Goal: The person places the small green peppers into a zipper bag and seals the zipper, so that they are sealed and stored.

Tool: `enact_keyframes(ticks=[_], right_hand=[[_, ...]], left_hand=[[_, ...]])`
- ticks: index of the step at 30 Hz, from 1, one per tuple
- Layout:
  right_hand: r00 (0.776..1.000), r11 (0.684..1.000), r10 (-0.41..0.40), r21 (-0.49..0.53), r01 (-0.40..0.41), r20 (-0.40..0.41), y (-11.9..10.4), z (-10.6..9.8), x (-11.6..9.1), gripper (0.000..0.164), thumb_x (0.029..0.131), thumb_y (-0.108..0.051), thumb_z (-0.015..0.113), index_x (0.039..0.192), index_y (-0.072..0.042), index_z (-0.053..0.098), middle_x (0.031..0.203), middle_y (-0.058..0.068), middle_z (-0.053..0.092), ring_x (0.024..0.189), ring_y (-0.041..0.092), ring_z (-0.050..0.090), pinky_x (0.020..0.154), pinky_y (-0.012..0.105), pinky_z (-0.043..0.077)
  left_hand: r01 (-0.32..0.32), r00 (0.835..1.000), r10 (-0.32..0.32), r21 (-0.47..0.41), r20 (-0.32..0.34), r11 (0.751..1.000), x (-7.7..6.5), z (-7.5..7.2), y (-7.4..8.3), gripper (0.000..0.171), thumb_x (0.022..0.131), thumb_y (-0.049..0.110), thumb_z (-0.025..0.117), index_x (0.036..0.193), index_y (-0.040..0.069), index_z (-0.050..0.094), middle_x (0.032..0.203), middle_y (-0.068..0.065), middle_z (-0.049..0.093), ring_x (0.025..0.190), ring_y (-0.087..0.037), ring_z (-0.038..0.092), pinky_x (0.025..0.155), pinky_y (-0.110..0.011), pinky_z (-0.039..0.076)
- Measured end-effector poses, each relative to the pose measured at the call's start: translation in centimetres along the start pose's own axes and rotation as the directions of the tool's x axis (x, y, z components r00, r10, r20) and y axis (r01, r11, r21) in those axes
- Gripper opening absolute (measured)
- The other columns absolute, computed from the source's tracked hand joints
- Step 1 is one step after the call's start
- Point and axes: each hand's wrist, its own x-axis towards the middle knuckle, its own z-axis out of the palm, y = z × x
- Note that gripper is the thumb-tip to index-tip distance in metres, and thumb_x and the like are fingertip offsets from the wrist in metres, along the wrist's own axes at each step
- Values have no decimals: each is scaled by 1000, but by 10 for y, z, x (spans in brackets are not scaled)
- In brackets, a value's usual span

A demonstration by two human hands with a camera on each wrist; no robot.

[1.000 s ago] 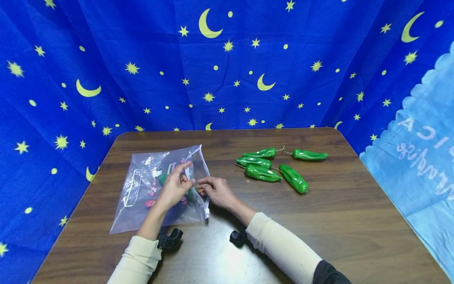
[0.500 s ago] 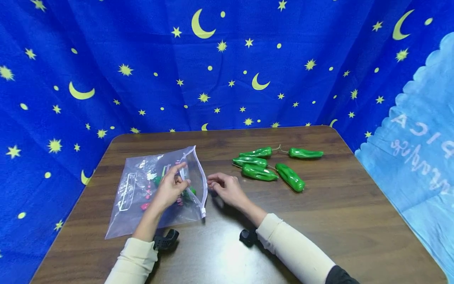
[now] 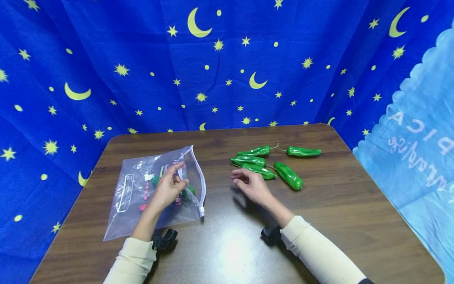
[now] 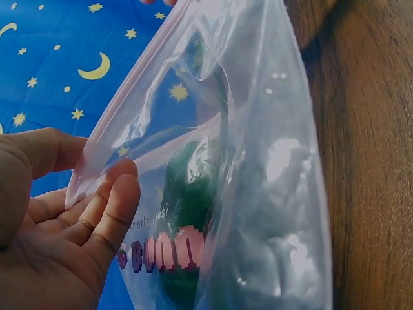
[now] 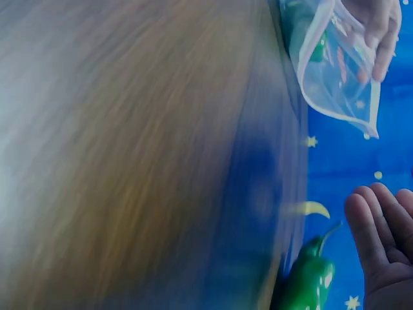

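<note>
Five green peppers (image 3: 289, 176) lie on the far right of the worktop (image 3: 340, 236) — my right grip (image 3: 253, 186), fingers loosely extended, hovers at their near left. On the left, my left grip (image 3: 166, 191) pinches the mouth edge of a clear bag (image 3: 133, 185) — something green (image 4: 190, 184) shows inside.

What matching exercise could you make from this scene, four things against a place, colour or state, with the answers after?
1. plastic bag
2. loose peppers
3. left grip
4. backdrop

A. holding the bag's edge
B. blue with yellow moons
C. see-through, mouth open
D. on the table, right of the bag

Pairs: 1-C, 2-D, 3-A, 4-B
</note>
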Motion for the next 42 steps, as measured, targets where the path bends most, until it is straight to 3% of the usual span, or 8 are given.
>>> enact_keyframes(ticks=[11,18,22,27,32,42], right_hand=[[996,998,59,-10,-60,-64,5,-31,-17,33,85,-9,67,115,3,61,105,18,69,94,27,68,81,31,57],[988,995,103,4,-104,-115,13,-50,-26,37,84,-13,70,118,1,60,109,20,67,97,28,66,82,25,56],[975,989,137,-26,-144,-173,18,-61,-31,41,84,-14,71,119,2,59,111,21,66,100,32,65,83,29,56],[946,975,170,-94,-202,-275,27,-77,-35,42,82,-15,72,120,0,59,111,20,67,101,32,65,87,42,54],[919,954,191,-155,-256,-344,35,-92,-38,45,82,-19,72,121,-1,59,112,19,67,102,31,64,89,44,52],[905,943,217,-161,-291,-365,48,-99,-40,45,83,-20,71,121,0,59,112,20,66,102,34,64,90,44,52]], left_hand=[[17,1000,-17,7,9,1000,0,-2,1,67,84,5,65,144,4,34,76,-7,54,54,-3,46,43,-21,44],[-24,1000,24,1,-7,1000,-1,-3,-1,64,84,2,63,142,3,37,77,-7,53,56,-5,47,44,-21,44],[-43,999,43,-2,-23,999,-1,-3,-3,63,83,0,62,140,1,38,75,-5,52,56,-7,47,43,-22,44],[16,1000,-16,0,-3,1000,1,-4,-4,64,84,3,63,142,6,37,76,-6,52,56,-7,46,43,-22,44],[37,999,-37,-4,14,999,1,-6,-4,64,85,5,63,143,8,37,73,-5,52,54,-6,46,43,-22,42],[27,999,-27,0,16,1000,0,-7,-5,64,85,5,63,143,7,36,73,-5,53,56,-6,47,45,-22,43]])
